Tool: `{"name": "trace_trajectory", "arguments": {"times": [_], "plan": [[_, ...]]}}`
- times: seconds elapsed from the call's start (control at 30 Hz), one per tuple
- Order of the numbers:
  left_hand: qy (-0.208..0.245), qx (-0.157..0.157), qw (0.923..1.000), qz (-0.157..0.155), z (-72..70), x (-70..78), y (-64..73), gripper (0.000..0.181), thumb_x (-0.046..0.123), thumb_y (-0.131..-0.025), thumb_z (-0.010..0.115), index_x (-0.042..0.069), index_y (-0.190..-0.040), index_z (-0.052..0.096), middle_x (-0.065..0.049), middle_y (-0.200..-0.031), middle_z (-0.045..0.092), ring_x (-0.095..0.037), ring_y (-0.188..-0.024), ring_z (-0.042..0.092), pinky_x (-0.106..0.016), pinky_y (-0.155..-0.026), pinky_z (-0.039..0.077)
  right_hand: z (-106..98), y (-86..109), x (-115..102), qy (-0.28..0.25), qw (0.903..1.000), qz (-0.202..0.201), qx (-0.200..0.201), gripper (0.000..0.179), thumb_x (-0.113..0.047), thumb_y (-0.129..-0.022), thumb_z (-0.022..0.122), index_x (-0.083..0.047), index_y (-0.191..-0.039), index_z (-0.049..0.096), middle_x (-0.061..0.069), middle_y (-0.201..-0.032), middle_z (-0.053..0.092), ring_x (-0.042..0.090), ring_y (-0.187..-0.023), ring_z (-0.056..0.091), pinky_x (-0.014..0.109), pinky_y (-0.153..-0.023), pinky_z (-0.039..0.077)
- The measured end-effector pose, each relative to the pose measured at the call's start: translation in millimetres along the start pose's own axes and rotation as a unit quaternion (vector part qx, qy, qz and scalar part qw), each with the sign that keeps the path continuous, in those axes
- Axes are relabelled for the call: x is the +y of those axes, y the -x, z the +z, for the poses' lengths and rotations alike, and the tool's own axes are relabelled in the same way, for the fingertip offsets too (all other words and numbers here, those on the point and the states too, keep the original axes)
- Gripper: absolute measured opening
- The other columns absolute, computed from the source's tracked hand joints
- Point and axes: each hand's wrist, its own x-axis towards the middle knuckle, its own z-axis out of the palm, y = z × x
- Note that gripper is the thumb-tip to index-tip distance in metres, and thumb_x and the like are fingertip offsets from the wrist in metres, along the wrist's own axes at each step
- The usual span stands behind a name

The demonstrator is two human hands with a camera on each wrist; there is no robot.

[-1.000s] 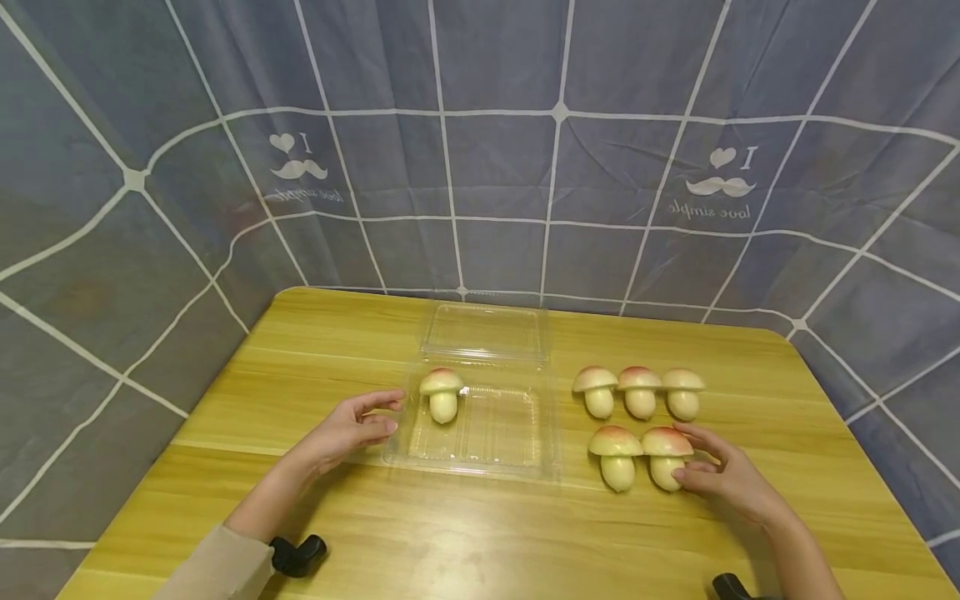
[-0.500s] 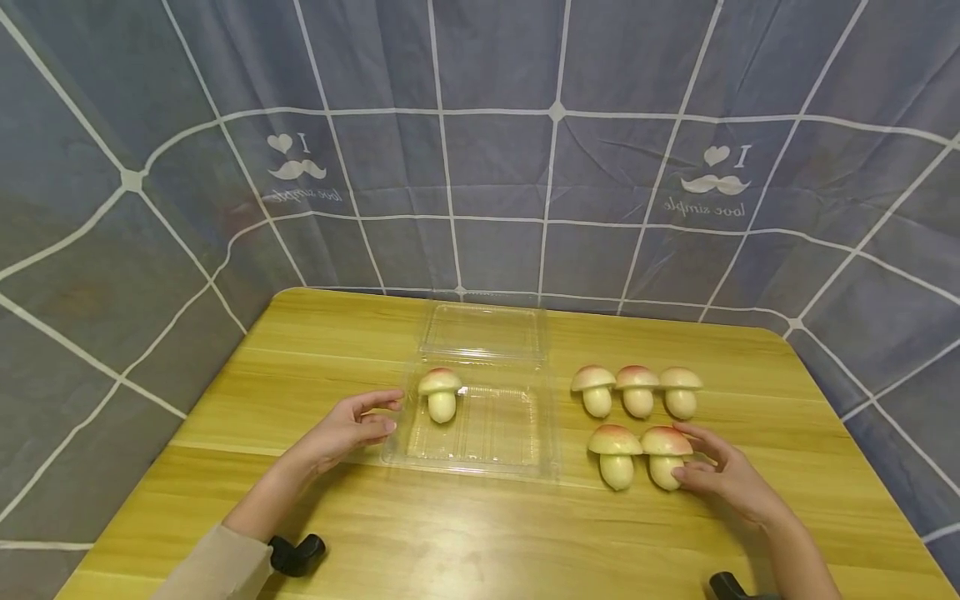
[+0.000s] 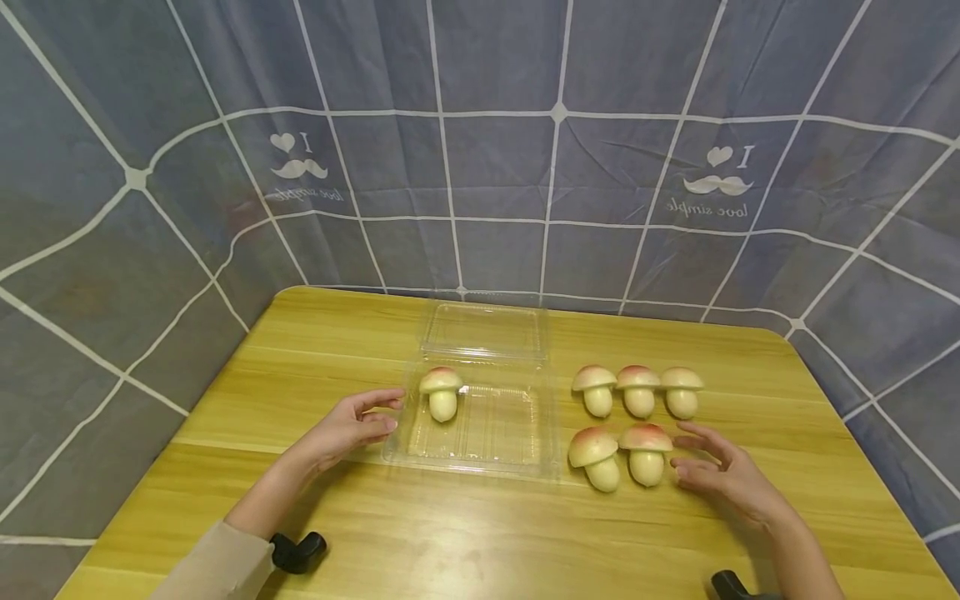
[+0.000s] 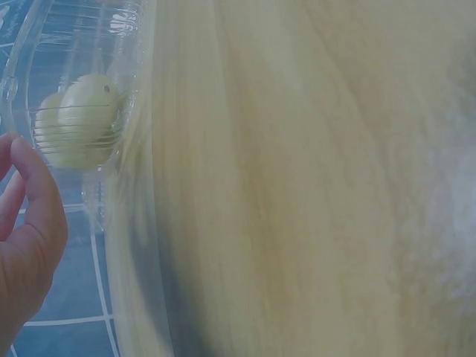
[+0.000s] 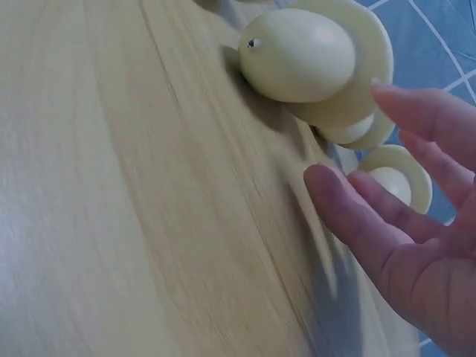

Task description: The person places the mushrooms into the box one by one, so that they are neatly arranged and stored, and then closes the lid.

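Note:
A clear plastic clamshell box (image 3: 480, 468) lies with its lid (image 3: 483, 329) folded back. One toy mushroom (image 3: 442, 393), cream with a reddish cap, is in its left part. At the box's left edge is my left hand (image 3: 348, 429), fingers loosely bent; in the left wrist view the fingertips (image 4: 22, 149) are by the rim, contact unclear. Right of the box, my right hand (image 3: 727, 475) has spread fingers around nothing. Just left of it stands a front-row mushroom (image 3: 647, 454), with a small gap between. Beside that, another mushroom (image 3: 596, 458) leans, its stem pointing lower right.
Behind the front pair, three more mushrooms stand in a row: left (image 3: 596, 392), middle (image 3: 638, 392) and right (image 3: 682, 392). A grey checked curtain (image 3: 495, 167) encloses the far side and flanks of the wooden table (image 3: 465, 542).
Both front mushrooms have shifted left, and the left one has turned askew. A gap has opened between the right hand and its mushroom. The left hand has stayed put.

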Motion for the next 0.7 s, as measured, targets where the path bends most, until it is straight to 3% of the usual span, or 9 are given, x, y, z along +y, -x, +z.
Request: {"name": "trace_trajectory", "arguments": {"times": [0.17, 0.3, 0.4, 0.53, 0.7], "plan": [[0.001, -0.003, 1.0000, -0.001, -0.5, 1.1, -0.6, 0.058, 0.004, -0.091, 0.058, -0.011, -0.139, 0.030, -0.028, -0.129, 0.036, -0.007, -0.090, 0.055, -0.021, -0.073, 0.050, 7.2, -3.2, -4.2, 0.004, 1.0000, -0.001, 0.006, 0.060, 0.009, -0.088, 0.055, -0.013, -0.141, 0.037, -0.002, -0.122, 0.051, 0.014, -0.101, 0.061, 0.032, -0.078, 0.053], [0.005, -0.003, 1.0000, -0.002, -0.2, 1.1, -0.4, 0.058, 0.004, -0.090, 0.058, -0.011, -0.139, 0.030, -0.026, -0.127, 0.037, -0.007, -0.089, 0.055, -0.020, -0.071, 0.050, 17.4, -10.3, -7.8, 0.045, 0.9986, 0.024, 0.015, 0.067, 0.004, -0.086, 0.060, -0.004, -0.144, 0.027, 0.023, -0.133, 0.036, 0.010, -0.101, 0.059, 0.033, -0.078, 0.053], [0.006, -0.002, 1.0000, 0.000, 0.2, 0.9, -0.6, 0.058, 0.004, -0.090, 0.059, -0.011, -0.139, 0.030, -0.026, -0.127, 0.038, -0.007, -0.089, 0.055, -0.019, -0.071, 0.049, 23.8, -16.4, -10.8, 0.076, 0.9955, 0.054, 0.016, 0.073, -0.001, -0.085, 0.064, 0.000, -0.144, 0.021, 0.034, -0.139, 0.020, 0.017, -0.106, 0.056, 0.033, -0.078, 0.053], [0.006, -0.002, 1.0000, 0.001, 0.7, 1.2, -0.4, 0.059, 0.004, -0.090, 0.059, -0.011, -0.139, 0.030, -0.026, -0.127, 0.037, -0.008, -0.089, 0.055, -0.019, -0.070, 0.049, 29.0, -23.2, -12.3, 0.079, 0.9946, 0.066, 0.006, 0.074, -0.002, -0.085, 0.065, -0.001, -0.145, 0.023, 0.033, -0.142, 0.015, 0.021, -0.098, 0.058, 0.031, -0.073, 0.053], [0.004, -0.002, 1.0000, 0.000, 0.7, 2.1, 0.6, 0.058, 0.004, -0.091, 0.058, -0.011, -0.139, 0.030, -0.026, -0.127, 0.037, -0.009, -0.090, 0.055, -0.020, -0.071, 0.049, 31.7, -27.6, -9.7, 0.065, 0.9963, 0.057, -0.003, 0.072, -0.001, -0.084, 0.065, 0.000, -0.144, 0.024, 0.034, -0.141, 0.011, 0.014, -0.084, 0.058, 0.029, -0.068, 0.052]]}}
